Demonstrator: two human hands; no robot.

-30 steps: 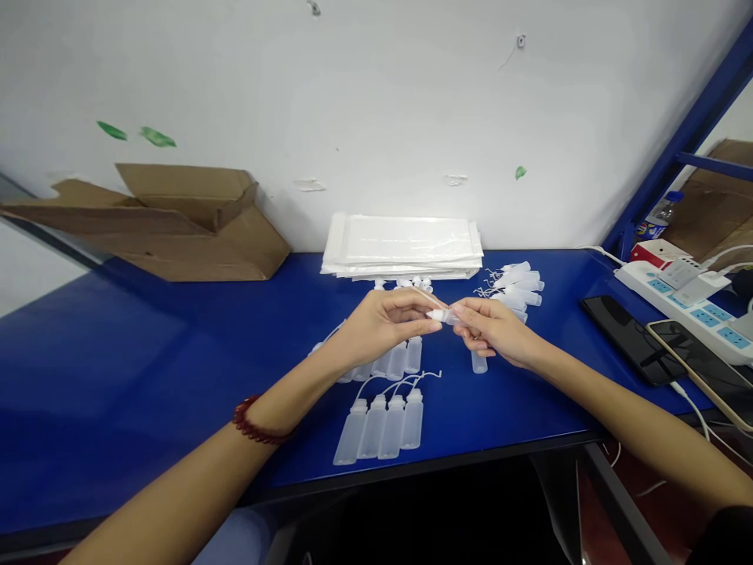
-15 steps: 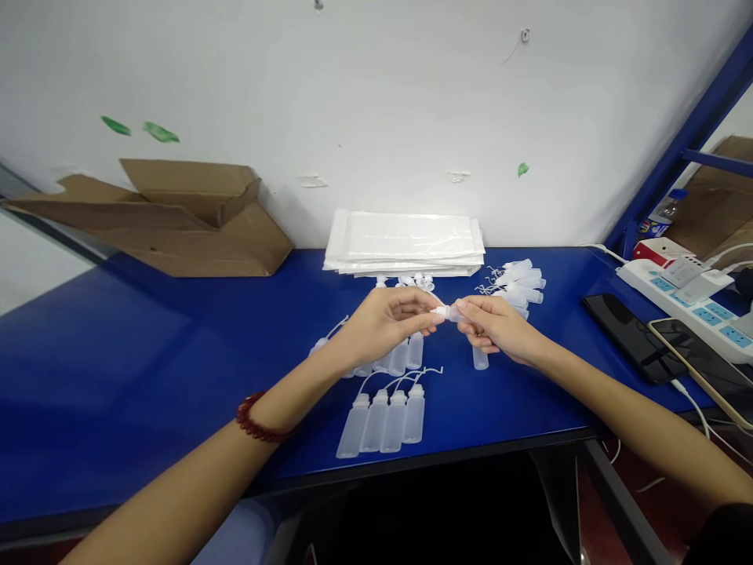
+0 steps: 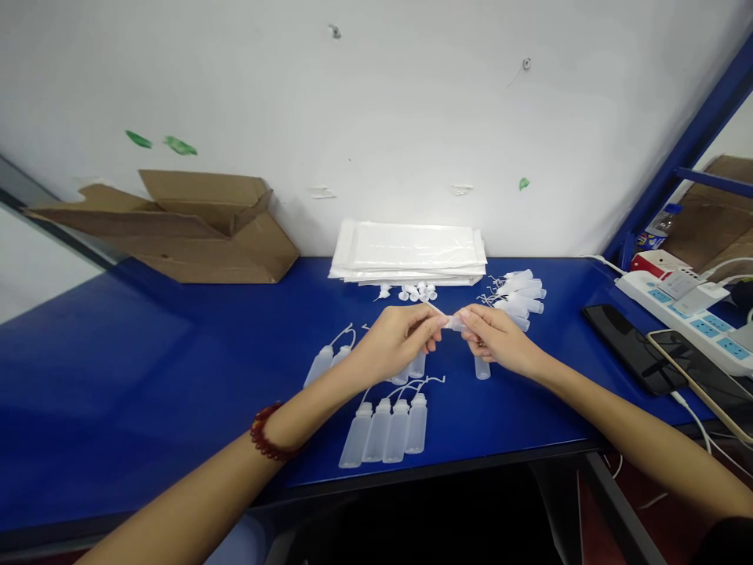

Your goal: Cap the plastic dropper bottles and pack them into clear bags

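At centre frame, the left hand and right hand nearly meet, both clamped on one held bottle above the counter. Compared with one second ago: the white pointed tip, then showing between the left fingertips, is now mostly covered by them. The view has shifted slightly; more of the two bottles left of the left forearm shows.

Held bottle: small, translucent, lying roughly sideways, neck end toward the left hand; most of its body is hidden in the right hand. A bottle end shows below the right hand; cannot tell whether it is separate.

Surroundings: four bottles with thin bent tubes lie side by side at lower centre. The left hand and forearm partly block another row behind these. Loose white caps sit beyond the hands, in front of stacked white packets. Bottle pile right of centre; cardboard box left; phones and power strip far right.
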